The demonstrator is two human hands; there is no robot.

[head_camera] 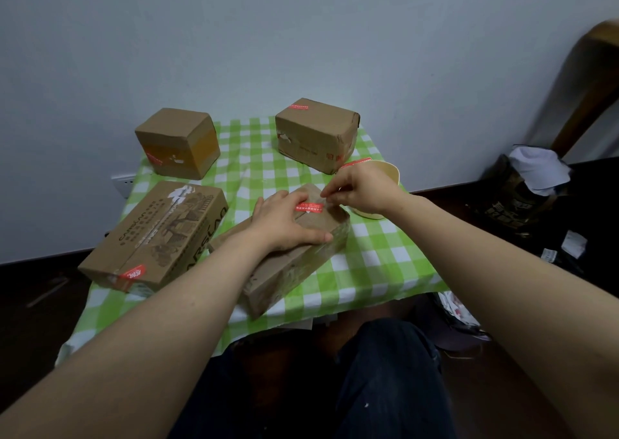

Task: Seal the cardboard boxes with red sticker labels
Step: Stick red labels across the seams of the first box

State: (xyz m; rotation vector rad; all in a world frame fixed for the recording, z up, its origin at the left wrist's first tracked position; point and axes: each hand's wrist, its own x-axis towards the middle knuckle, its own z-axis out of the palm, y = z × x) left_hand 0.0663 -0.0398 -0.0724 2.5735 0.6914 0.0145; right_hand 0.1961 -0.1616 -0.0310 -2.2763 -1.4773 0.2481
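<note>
Red sticker (308, 207), seemingly across box (301, 266) seam

Domestic room, not a workplace: small worktop with green-white checked cloth (378, 264), plain painted wall (301, 36) with socket (122, 182), wooden chair (589, 86), stuffed bag (522, 197) on dark floor (40, 298).

Green-checked surface (378, 264), mid-frame. On it: cube box (177, 143) upper left, taped box (316, 133) upper right, printed box (157, 234) left, plain box (294, 271) centre, beige bowl (391, 171) right.

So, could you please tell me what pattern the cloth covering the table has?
Green-and-white checked tablecloth, shown best in the head view.
</note>
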